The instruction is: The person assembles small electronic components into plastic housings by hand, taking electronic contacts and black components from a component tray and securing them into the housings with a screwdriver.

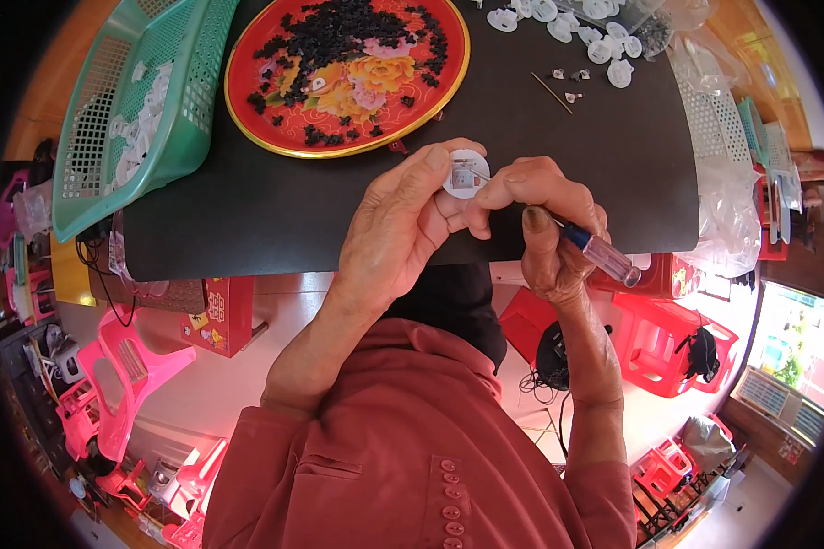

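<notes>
Between the thumb and fingers of my left hand [395, 206] is a round white plastic part [468, 174], with a square recess and small metal bits in its face. My right hand [554, 215] grips a screwdriver [609, 256] that has a clear handle with a blue collar. Its thin shaft runs under my fingers toward the white part, and the tip appears to be at the recess. Both hands are close together over the near side of the dark table [293, 215].
A red floral tray [238, 82] holding many small black pieces lies ahead. To the left stands a green basket [188, 137] with white parts. At the far right are loose white round parts [600, 50], small metal pieces [572, 97], a thin stick [551, 92] and plastic bags [728, 229].
</notes>
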Demonstrator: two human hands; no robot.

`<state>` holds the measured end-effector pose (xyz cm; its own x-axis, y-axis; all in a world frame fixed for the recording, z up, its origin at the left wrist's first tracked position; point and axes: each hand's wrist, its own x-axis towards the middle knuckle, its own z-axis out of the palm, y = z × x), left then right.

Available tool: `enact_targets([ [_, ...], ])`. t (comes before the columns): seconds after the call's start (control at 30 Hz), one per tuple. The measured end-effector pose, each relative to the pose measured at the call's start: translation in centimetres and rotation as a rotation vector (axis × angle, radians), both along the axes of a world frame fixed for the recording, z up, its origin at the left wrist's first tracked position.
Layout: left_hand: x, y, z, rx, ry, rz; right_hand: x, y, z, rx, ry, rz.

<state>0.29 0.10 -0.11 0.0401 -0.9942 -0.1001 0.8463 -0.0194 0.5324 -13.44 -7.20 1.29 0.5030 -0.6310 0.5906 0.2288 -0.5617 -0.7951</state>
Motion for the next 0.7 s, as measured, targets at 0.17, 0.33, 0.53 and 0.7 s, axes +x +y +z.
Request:
enact_targets([
  [0.17,-0.9,0.0,0.1,0.034,-0.116,0.134,0.2,0.2,-0.3,-0.054,-0.019,-0.021],
  [0.33,-0.8,-0.1,0.1,0.022,-0.115,0.133,0.3,0.1,-0.2,-0.078,-0.022,-0.019],
  [0.53,-0.1,-0.1,0.4,0.026,-0.062,0.028,-0.3,-0.2,-0.5,0.192,-0.079,0.051],
  [0.7,-0.1,-0.1,0.3,0.011,-0.072,0.016,-0.6,-0.5,-0.9,0.32,-0.173,0.068],
])
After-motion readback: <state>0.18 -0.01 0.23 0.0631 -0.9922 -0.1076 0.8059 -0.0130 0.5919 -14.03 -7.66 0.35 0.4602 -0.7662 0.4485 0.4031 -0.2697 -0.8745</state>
